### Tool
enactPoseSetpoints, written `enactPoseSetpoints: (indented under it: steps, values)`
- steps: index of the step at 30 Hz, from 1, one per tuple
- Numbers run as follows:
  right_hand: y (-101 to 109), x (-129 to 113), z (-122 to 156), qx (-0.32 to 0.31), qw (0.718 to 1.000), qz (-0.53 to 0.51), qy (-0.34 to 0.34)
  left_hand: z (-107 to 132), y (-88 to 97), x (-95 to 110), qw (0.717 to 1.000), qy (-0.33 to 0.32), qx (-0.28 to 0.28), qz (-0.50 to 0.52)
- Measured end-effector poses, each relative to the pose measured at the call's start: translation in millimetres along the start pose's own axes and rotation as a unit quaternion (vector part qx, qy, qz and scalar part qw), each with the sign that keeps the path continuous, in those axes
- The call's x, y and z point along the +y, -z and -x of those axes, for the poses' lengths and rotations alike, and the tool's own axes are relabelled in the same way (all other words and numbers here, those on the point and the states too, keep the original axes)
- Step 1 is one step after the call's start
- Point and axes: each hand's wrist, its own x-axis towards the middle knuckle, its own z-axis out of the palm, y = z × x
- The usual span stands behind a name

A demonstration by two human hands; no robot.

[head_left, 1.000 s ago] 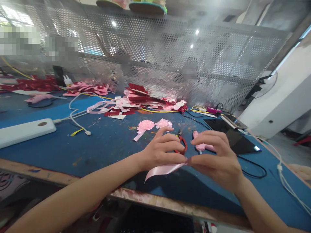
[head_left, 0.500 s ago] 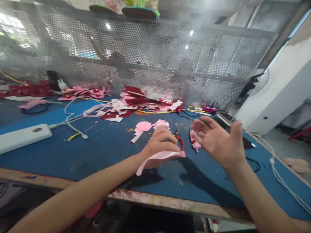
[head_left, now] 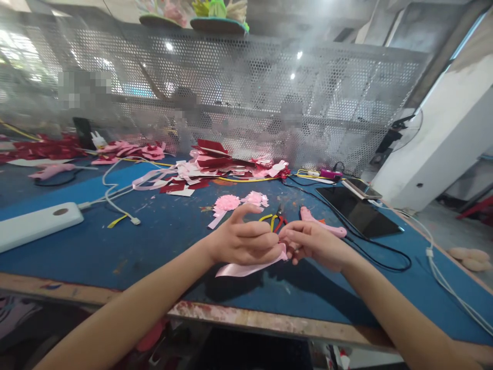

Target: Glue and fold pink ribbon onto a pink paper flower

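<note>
Both hands meet over the near part of the blue tabletop (head_left: pixel 115 246). The left hand (head_left: pixel 241 241) is closed on a pink ribbon (head_left: pixel 246 268), fingers curled over one end so that the free length trails down and left, just above the surface; holding it up this way appears to keep the strip flat and off the scraps. The right hand (head_left: pixel 311 244) is brought fingertip to fingertip against the left, pinching the same end of the ribbon, which looks like a two-handed fold or crease at that point. Just beyond the hands lie pliers (head_left: pixel 278 221) with red and yellow handles and a pink glue gun (head_left: pixel 321 227), its black cable running off to the right; both sit within easy reach, untouched. Two finished pink flowers (head_left: pixel 227 202) rest behind them, apart from the heap of red and pink offcuts (head_left: pixel 215 162) against the perforated screen (head_left: pixel 246 103). A white power strip (head_left: pixel 36 225) lies at the left, a dark tablet (head_left: pixel 356 210) at the right. No container is visible on the tabletop; materials lie loose. Trays on the shelf above hold items too cropped to identify.
</note>
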Motion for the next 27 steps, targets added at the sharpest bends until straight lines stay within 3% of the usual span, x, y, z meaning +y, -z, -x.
enactPoseSetpoints:
  steps: [5, 11, 13, 16, 18, 20, 23, 25, 27]
  values:
    - [-1.7, 4.8, -0.3, 0.01, 1.0, -0.003, -0.02, 2.5, -4.2, -0.1, 0.998, -0.022, 0.055, 0.022]
    - [0.2, 6.5, -1.1, 0.015, 1.0, -0.005, -0.013, 2.2, -2.2, -0.9, 0.972, -0.168, 0.093, -0.135]
    - [0.7, 6.3, -1.0, 0.022, 1.0, 0.002, -0.007, 4.5, -3.1, -2.4, 0.964, -0.179, 0.11, -0.162]
    - [2.2, 5.2, -1.0, 0.039, 0.999, 0.019, 0.009, 7.9, -7.5, -6.5, 0.976, -0.088, 0.127, -0.153]
    - [3.4, 4.1, -1.0, 0.054, 0.997, 0.037, 0.034, 7.6, -11.9, -9.3, 0.986, 0.032, 0.135, -0.096]
    - [4.3, 2.6, -0.8, 0.074, 0.994, 0.056, 0.064, 5.3, -16.9, -10.8, 0.977, 0.171, 0.129, 0.017]
    - [4.9, -0.8, 0.1, 0.106, 0.985, 0.084, 0.112, 1.1, -24.5, -9.0, 0.904, 0.344, 0.091, 0.236]
    - [5.1, -3.4, 1.1, 0.127, 0.976, 0.109, 0.142, -0.2, -28.9, -5.9, 0.846, 0.398, 0.058, 0.35]
    - [5.5, -5.5, 2.3, 0.149, 0.965, 0.142, 0.163, -0.2, -32.5, -2.5, 0.807, 0.419, 0.029, 0.416]
